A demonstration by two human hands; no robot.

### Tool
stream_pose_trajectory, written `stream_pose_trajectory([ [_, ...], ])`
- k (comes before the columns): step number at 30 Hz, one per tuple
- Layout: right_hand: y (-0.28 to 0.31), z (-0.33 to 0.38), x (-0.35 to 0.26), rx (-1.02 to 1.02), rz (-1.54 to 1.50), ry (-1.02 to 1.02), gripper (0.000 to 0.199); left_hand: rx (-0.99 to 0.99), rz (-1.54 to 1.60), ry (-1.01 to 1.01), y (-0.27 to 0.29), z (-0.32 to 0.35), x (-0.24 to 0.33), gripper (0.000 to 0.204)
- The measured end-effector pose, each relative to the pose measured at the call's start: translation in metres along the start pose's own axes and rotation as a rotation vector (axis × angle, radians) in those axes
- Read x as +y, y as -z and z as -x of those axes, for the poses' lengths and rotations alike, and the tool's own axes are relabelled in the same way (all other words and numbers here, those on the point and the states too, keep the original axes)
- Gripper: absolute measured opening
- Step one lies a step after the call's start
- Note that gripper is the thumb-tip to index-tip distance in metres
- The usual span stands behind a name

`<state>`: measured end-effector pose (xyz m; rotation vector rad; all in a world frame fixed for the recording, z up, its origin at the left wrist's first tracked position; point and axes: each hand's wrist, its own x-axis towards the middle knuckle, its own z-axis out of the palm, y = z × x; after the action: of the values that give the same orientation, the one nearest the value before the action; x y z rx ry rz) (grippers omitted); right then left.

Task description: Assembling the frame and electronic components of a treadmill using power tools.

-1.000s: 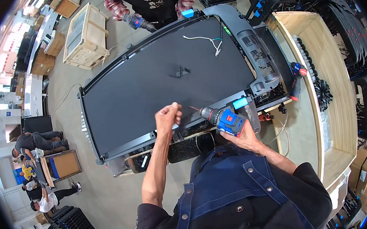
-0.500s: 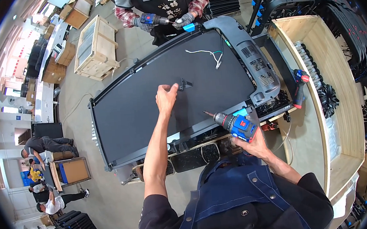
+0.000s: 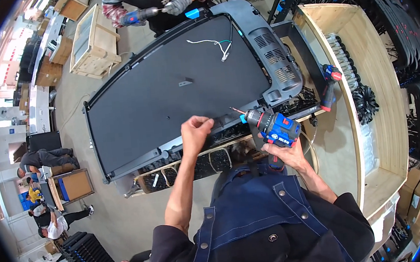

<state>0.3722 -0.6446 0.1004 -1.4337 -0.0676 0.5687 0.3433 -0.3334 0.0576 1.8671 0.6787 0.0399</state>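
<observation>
A treadmill with a black belt (image 3: 143,107) and a dark grey motor cover (image 3: 274,50) lies in front of me. My left hand (image 3: 196,132) is over its near rail, thumb and fingers pinched together; whatever is between them is too small to make out. In my right hand (image 3: 288,155) is a blue and black cordless drill (image 3: 277,127), its bit pointing up and left over the rail near the motor cover. A small black bracket (image 3: 185,82) rests on the belt beyond my left hand. White and green wires (image 3: 220,45) trail across the belt's far right part.
Across the treadmill, a person with gloved hands (image 3: 179,4) holds another drill (image 3: 139,16). A red and black power tool (image 3: 330,85) sits by a wooden bin (image 3: 387,155) of parts at right. Left stand a wooden crate (image 3: 93,44) and stacked black frames (image 3: 88,256).
My left hand has drawn back from beside the bracket to the near rail. The view has shifted, so the treadmill sits further up and left. The drill stays in my right hand.
</observation>
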Motion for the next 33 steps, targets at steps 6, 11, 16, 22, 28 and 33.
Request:
stream_pose_trajectory([
  [6, 0.008, 0.004, 0.017, 0.052, -0.138, 0.05, 0.038, 0.148, -0.493, -0.03, -0.043, 0.022, 0.023, 0.022],
  [11, 0.014, 0.007, 0.011, 0.015, -0.054, 0.014, 0.037, 0.227, -0.633, -0.52, -0.05, 0.01, 0.011, 0.014],
  [16, 0.033, -0.005, 0.002, -0.051, 0.236, 0.09, 0.033, 0.027, -0.788, -1.031, -0.045, -0.023, 0.023, 0.01],
  [22, 0.025, -0.043, -0.047, -0.161, 0.713, 0.122, 0.034, -0.144, -0.602, -0.899, -0.046, -0.048, 0.009, 0.019],
  [28, 0.008, -0.084, -0.081, -0.362, 0.969, -0.015, 0.03, -0.131, -0.569, -0.9, -0.045, -0.053, 0.004, 0.021],
  [33, 0.001, -0.105, -0.079, -0.461, 1.024, -0.047, 0.017, -0.134, -0.554, -0.883, -0.047, -0.055, -0.001, 0.02],
])
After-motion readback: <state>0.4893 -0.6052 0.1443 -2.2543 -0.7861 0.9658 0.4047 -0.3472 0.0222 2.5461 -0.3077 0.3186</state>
